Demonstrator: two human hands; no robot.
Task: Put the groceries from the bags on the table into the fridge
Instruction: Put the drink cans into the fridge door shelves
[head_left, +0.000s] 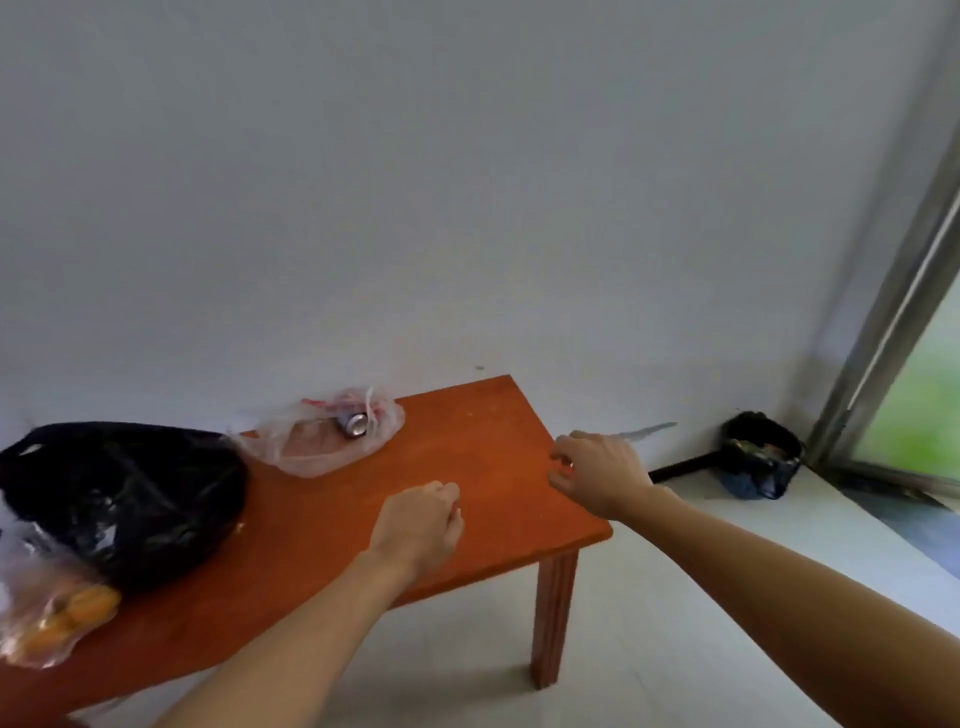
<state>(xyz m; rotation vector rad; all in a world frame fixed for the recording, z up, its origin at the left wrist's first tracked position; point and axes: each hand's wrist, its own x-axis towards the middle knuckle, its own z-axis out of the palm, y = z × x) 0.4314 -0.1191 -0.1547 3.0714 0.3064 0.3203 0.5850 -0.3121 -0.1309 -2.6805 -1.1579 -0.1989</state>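
An orange-brown wooden table stands against the white wall. On it lie a clear plastic bag holding a metal can, a black plastic bag at the left, and a clear bag with orange items at the near left. My left hand hovers over the table's middle with fingers curled and nothing in it. My right hand hangs at the table's right edge, fingers loosely bent and apart, holding nothing. The fridge is out of sight.
A bin lined with a black bag sits on the floor in the right corner, below a window with a metal frame. The table's near right leg stands on the pale tiled floor.
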